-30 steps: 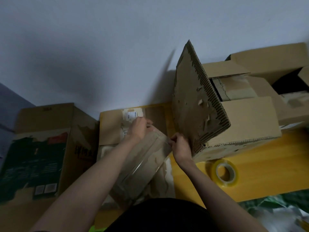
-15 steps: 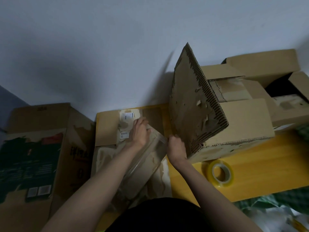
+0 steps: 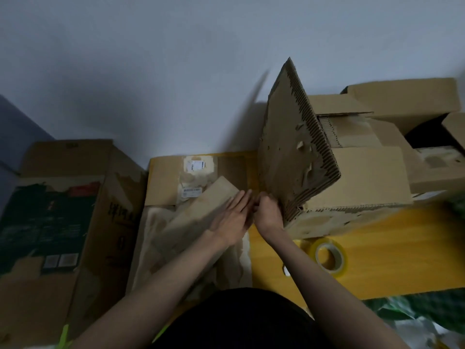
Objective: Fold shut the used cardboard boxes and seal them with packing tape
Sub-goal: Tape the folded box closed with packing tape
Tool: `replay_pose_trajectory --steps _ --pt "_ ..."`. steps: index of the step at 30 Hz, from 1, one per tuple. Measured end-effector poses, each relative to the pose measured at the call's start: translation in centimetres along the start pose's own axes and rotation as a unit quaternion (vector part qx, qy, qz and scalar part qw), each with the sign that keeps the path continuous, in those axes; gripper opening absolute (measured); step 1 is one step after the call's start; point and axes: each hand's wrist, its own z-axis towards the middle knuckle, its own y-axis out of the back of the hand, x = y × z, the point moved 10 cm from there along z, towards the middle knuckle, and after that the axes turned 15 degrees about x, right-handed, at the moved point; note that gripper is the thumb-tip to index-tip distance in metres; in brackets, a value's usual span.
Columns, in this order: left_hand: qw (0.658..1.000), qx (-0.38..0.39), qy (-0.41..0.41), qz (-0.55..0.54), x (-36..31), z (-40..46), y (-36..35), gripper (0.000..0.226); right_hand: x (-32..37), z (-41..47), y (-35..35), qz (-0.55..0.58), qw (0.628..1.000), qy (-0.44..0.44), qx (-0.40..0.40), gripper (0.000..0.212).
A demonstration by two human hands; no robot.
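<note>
A flat brown cardboard box (image 3: 166, 182) with torn labels lies in front of me on the yellow table (image 3: 402, 248). A wide strip of clear tape (image 3: 201, 210) runs diagonally across its top. My left hand (image 3: 234, 220) lies flat on the strip with straight fingers, near the box's right edge. My right hand (image 3: 268, 212) is curled at that edge, right beside the left fingertips, and seems to pinch the strip's end. The roll of clear tape (image 3: 329, 258) lies on the table to the right of my right forearm.
Close behind my right hand stands an open box (image 3: 364, 177) with a raised, torn flap (image 3: 289, 152). More open boxes (image 3: 402, 102) are stacked at the back right. A large box with green print (image 3: 50, 210) stands at the left. Green plastic (image 3: 427, 313) lies at the lower right.
The tape strip was held stretched above the box between both hands. It now lies on the box, and my left hand has slid right along it to meet my right hand.
</note>
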Motion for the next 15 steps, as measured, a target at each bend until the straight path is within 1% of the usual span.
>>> replay_pose_trajectory --steps 2,4,6,7,9,10,12,13,15 --pt "0.999 -0.011 0.021 -0.021 0.3 -1.7 -0.4 0.063 0.6 -0.5 -0.1 -0.045 0.999 0.004 0.004 0.015" --pt "0.997 -0.038 0.050 -0.050 0.7 -3.6 -0.6 0.062 2.2 -1.1 -0.2 -0.137 0.990 0.040 -0.017 0.023" --pt "0.988 -0.082 0.110 -0.077 1.8 -5.9 -0.8 0.062 5.0 -1.8 -1.6 -0.198 0.972 0.126 -0.016 0.029" --pt "0.978 -0.107 0.150 -0.094 2.8 -7.4 -0.8 0.062 6.3 -2.2 -2.9 -0.207 0.964 0.168 0.013 0.034" --pt "0.947 -0.160 0.238 -0.141 5.3 -11.1 -1.1 0.061 7.7 -2.9 -5.4 -0.213 0.950 0.213 0.080 0.050" --pt "0.924 -0.185 0.286 -0.171 6.7 -13.5 -1.6 0.061 7.9 -3.1 -6.4 -0.219 0.946 0.218 0.103 0.059" --pt "0.875 -0.217 0.369 -0.225 9.3 -17.9 -3.5 0.063 8.0 -3.3 -7.3 -0.235 0.940 0.220 0.113 0.070" --pt "0.859 -0.217 0.391 -0.248 10.0 -19.4 -4.5 0.065 7.8 -3.1 -7.3 -0.234 0.941 0.218 0.114 0.073" --pt "0.855 -0.194 0.387 -0.285 10.3 -20.4 -6.2 0.064 7.3 -2.4 -6.6 -0.218 0.948 0.201 0.119 0.078"
